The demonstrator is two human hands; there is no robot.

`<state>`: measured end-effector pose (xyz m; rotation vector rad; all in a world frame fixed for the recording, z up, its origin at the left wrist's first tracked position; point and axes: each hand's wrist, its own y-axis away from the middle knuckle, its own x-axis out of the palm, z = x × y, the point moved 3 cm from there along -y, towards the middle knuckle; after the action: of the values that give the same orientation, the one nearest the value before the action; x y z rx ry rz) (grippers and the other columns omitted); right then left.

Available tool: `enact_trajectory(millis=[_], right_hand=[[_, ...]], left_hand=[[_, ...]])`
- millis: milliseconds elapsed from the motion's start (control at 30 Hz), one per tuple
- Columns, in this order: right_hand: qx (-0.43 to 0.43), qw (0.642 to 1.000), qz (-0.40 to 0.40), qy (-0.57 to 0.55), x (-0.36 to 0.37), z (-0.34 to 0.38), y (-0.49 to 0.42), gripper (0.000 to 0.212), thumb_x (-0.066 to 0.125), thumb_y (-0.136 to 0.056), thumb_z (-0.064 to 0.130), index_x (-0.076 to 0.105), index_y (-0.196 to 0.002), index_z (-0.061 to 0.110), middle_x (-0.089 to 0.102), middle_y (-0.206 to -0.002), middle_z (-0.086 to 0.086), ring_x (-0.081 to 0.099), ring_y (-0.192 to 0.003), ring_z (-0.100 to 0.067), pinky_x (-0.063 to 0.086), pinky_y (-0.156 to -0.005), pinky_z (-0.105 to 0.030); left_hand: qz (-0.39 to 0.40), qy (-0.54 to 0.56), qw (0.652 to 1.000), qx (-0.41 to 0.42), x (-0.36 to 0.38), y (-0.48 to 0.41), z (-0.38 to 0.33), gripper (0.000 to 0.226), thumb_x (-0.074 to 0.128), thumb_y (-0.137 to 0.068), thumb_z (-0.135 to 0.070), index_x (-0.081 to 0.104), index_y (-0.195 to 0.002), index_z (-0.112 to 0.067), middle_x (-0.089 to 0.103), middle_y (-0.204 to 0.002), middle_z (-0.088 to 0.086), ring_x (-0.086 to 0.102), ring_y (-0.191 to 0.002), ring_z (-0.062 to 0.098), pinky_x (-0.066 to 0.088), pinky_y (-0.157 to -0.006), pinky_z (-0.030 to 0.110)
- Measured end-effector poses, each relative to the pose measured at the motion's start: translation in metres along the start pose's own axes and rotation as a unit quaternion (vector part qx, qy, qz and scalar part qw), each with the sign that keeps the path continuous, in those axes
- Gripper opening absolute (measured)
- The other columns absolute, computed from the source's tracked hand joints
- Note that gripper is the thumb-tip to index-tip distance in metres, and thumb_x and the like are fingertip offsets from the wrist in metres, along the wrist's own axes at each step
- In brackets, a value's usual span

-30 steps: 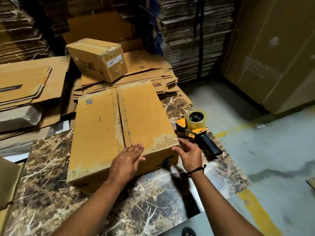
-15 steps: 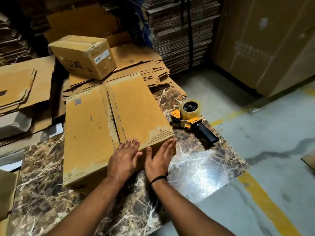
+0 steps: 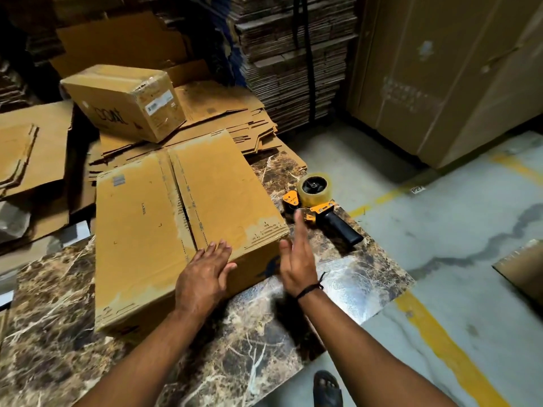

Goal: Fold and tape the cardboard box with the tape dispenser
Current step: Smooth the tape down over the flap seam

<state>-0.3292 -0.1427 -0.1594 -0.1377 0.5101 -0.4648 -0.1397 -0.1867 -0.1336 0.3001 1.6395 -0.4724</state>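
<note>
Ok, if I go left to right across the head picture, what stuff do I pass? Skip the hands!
flat cardboard → box → tape dispenser → cardboard scrap

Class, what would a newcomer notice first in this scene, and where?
The large cardboard box lies centre on the marble table, flaps folded shut, the left hand flat on its near edge. To its right lies the yellow tape dispenser, the open right hand held between the two.

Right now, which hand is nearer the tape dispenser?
Right. The right hand hovers open just short of the tape dispenser; the left hand lies flat on the cardboard box's near edge, farther off.
</note>
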Motion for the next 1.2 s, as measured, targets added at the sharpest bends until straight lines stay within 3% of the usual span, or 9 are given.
enact_trajectory(millis=[133, 300, 433, 533, 667, 800, 933, 1067, 1200], right_hand=[[-0.033, 0.997, 0.028, 0.062, 0.030, 0.001, 0.008, 0.074, 0.015, -0.094, 0.055, -0.008, -0.149, 0.013, -0.020, -0.158, -0.005, -0.013, -0.146, -0.019, 0.008, -0.119, -0.039], [0.009, 0.996, 0.061, 0.066, 0.045, 0.007, 0.035, 0.085, 0.007, -0.088, 0.067, -0.026, -0.143, 0.011, -0.043, -0.147, -0.001, -0.031, -0.140, -0.013, -0.015, -0.109, -0.008], [0.005, 0.990, 0.132, 0.044, 0.053, 0.009, 0.054, 0.082, 0.001, -0.081, 0.075, -0.037, -0.137, 0.028, -0.045, -0.145, 0.005, -0.030, -0.140, -0.009, 0.005, -0.118, -0.026], [0.056, 0.994, 0.078, -0.048, 0.043, 0.015, 0.056, 0.073, 0.005, -0.082, 0.075, -0.024, -0.141, 0.043, -0.025, -0.154, 0.014, -0.011, -0.144, -0.003, 0.018, -0.116, -0.025], [0.140, 0.984, 0.013, -0.107, 0.044, 0.029, 0.041, 0.081, 0.005, -0.075, 0.081, -0.024, -0.139, 0.039, -0.028, -0.152, 0.013, -0.012, -0.140, 0.001, 0.010, -0.114, -0.021], [0.134, 0.987, 0.091, -0.010, 0.072, 0.030, 0.046, 0.092, -0.004, -0.073, 0.081, -0.030, -0.136, 0.019, -0.047, -0.141, 0.002, -0.029, -0.139, -0.015, 0.000, -0.120, -0.039], [0.036, 0.981, 0.181, 0.063, 0.083, 0.030, 0.093, 0.089, -0.013, -0.075, 0.073, -0.024, -0.142, 0.016, -0.041, -0.145, -0.002, -0.030, -0.140, -0.010, -0.004, -0.119, -0.040], [0.087, 0.994, 0.067, 0.011, 0.081, 0.032, 0.074, 0.089, -0.015, -0.076, 0.074, -0.021, -0.144, 0.015, -0.036, -0.149, -0.002, -0.024, -0.142, -0.008, -0.013, -0.118, -0.031], [0.126, 0.990, 0.060, -0.022, 0.095, 0.043, 0.056, 0.092, -0.013, -0.075, 0.077, -0.023, -0.142, 0.015, -0.039, -0.146, -0.003, -0.027, -0.142, -0.016, -0.006, -0.120, -0.039]], left_hand=[[0.000, 0.013, 1.000, -0.003, -0.002, 0.001, -0.001, 0.069, 0.010, -0.092, -0.060, 0.055, -0.124, -0.017, 0.055, -0.128, 0.001, 0.053, -0.118, 0.019, 0.034, -0.098, 0.037], [0.004, 0.008, 1.000, -0.006, -0.005, 0.002, -0.004, 0.068, 0.011, -0.094, -0.057, 0.058, -0.122, -0.017, 0.059, -0.124, 0.003, 0.057, -0.114, 0.020, 0.036, -0.095, 0.036], [0.008, 0.008, 1.000, -0.008, -0.006, 0.002, -0.004, 0.068, 0.012, -0.094, -0.056, 0.058, -0.122, -0.016, 0.059, -0.123, 0.003, 0.058, -0.113, 0.021, 0.035, -0.094, 0.036], [0.007, 0.011, 1.000, -0.006, -0.003, 0.001, -0.003, 0.065, 0.018, -0.092, -0.057, 0.055, -0.125, -0.016, 0.056, -0.127, 0.002, 0.055, -0.118, 0.020, 0.034, -0.098, 0.036], [0.005, 0.010, 1.000, -0.004, 0.001, 0.001, 0.000, 0.060, 0.023, -0.091, -0.053, 0.052, -0.127, -0.015, 0.054, -0.130, 0.003, 0.052, -0.121, 0.020, 0.035, -0.102, 0.036], [0.018, -0.005, 1.000, -0.001, 0.001, 0.000, 0.001, 0.063, 0.015, -0.094, -0.055, 0.051, -0.128, -0.016, 0.054, -0.130, 0.004, 0.052, -0.121, 0.020, 0.035, -0.101, 0.035], [0.010, 0.002, 1.000, -0.002, 0.003, 0.001, 0.001, 0.056, 0.028, -0.090, -0.050, 0.050, -0.130, -0.016, 0.051, -0.134, 0.002, 0.048, -0.125, 0.019, 0.033, -0.104, 0.035], [0.007, 0.023, 1.000, 0.020, 0.003, 0.001, 0.002, 0.049, 0.041, -0.094, -0.039, 0.046, -0.135, -0.013, 0.047, -0.139, 0.005, 0.042, -0.130, 0.021, 0.031, -0.110, 0.036], [0.015, 0.031, 0.999, 0.039, 0.000, 0.000, 0.003, 0.050, 0.032, -0.096, -0.038, 0.039, -0.139, -0.014, 0.038, -0.144, 0.004, 0.035, -0.135, 0.020, 0.023, -0.112, 0.034]])
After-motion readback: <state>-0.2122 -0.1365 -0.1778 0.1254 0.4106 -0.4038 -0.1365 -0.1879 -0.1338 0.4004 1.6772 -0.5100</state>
